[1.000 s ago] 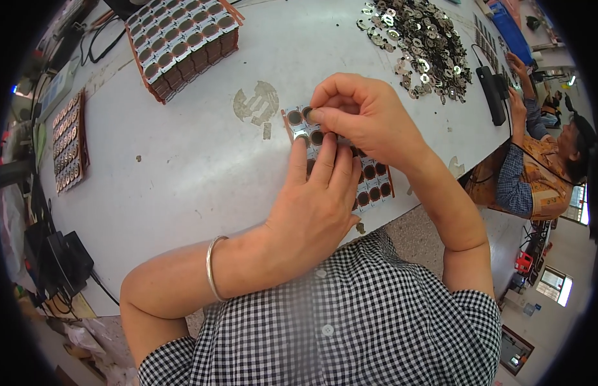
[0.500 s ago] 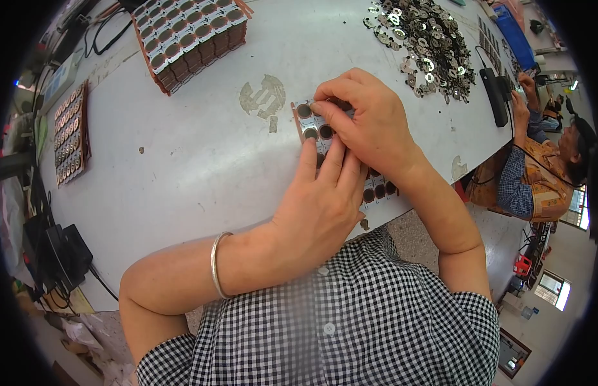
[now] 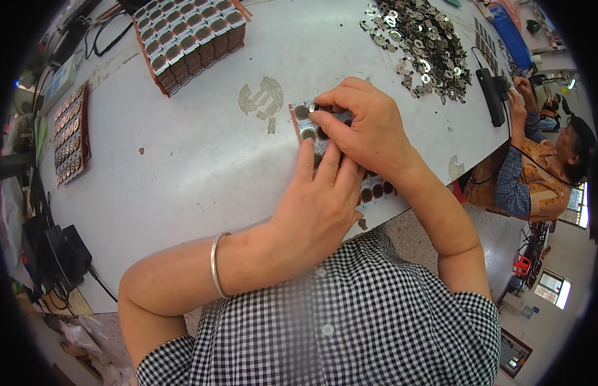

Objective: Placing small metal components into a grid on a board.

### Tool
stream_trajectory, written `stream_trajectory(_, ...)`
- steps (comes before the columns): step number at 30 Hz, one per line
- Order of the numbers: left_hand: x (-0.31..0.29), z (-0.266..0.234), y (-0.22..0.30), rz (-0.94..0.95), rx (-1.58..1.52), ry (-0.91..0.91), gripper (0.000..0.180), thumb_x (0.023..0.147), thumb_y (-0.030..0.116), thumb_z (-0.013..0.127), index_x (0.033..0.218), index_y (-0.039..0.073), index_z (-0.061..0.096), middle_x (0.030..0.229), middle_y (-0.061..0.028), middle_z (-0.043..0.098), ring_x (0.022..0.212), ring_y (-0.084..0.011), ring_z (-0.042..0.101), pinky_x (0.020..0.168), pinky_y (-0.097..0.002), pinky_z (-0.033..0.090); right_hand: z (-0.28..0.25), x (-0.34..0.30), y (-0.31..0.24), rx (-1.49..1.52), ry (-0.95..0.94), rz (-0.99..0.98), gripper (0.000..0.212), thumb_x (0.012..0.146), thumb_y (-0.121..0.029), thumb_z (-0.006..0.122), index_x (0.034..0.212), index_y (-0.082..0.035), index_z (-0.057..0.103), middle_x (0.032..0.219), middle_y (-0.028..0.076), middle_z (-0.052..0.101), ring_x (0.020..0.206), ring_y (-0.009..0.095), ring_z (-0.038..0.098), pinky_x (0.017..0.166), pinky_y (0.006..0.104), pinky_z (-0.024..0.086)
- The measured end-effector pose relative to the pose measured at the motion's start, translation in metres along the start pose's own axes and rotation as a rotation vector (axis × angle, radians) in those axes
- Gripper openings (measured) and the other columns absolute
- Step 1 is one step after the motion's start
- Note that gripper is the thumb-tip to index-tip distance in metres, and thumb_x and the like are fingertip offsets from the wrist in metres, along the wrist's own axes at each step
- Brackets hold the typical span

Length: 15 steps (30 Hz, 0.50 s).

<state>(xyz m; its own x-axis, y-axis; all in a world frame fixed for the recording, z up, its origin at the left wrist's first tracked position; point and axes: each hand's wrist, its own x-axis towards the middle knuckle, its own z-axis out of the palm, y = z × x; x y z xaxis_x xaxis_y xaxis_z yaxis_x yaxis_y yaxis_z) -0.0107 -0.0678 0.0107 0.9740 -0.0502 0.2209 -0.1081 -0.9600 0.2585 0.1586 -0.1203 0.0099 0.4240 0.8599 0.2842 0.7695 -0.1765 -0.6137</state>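
Observation:
A panel of small circuit boards with dark round discs (image 3: pixel 378 192) lies on the table in front of me, partly hidden under both hands. My left hand (image 3: pixel 318 199) rests on it, fingers stretched out and slightly apart, one fingertip touching a disc near the left edge. Over the panel's far end, my right hand (image 3: pixel 371 122) pinches a small shiny metal piece (image 3: pixel 313 109) between thumb and forefinger, beside a dark disc (image 3: pixel 302 112). The right hand's other fingers are curled and partly out of sight.
A tall stack of similar panels (image 3: pixel 194 32) stands at the far left. Loose metal pieces (image 3: pixel 427 48) are heaped at the far right, near a black power strip (image 3: pixel 490 96). Another panel stack (image 3: pixel 70 136) lies at left. A co-worker (image 3: pixel 537 174) sits at right.
My right thumb and forefinger have parted slightly, and the shiny piece between them now shows. My left hand stays in place on the panel.

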Motion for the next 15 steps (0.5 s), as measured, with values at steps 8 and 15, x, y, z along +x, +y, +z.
stream_trajectory(8,0.0,-0.001,-0.001,0.001,-0.01,-0.062,0.071,0.083,0.04,0.076,0.135,-0.006,0.059,0.141,-0.0239,0.052,0.138,-0.0408,0.045,0.112,-0.0611,0.038,-0.004,0.003,0.0,-0.117,-0.134,-0.063,0.02,0.086,-0.015,0.077,0.103,-0.005,0.075,0.089,0.008,0.07,0.072,0.021,0.068,0.064,0.0321,0.054)
stream_trajectory(15,0.005,-0.008,-0.001,0.048,0.081,-0.087,0.073,0.086,0.044,0.073,0.137,-0.006,0.059,0.142,-0.0259,0.054,0.137,-0.0414,0.047,0.112,-0.0601,0.037,-0.059,0.061,0.089,-0.505,0.191,0.02,0.043,0.09,-0.033,0.074,0.126,-0.01,0.07,0.113,0.011,0.069,0.09,0.025,0.068,0.079,0.0359,0.055)
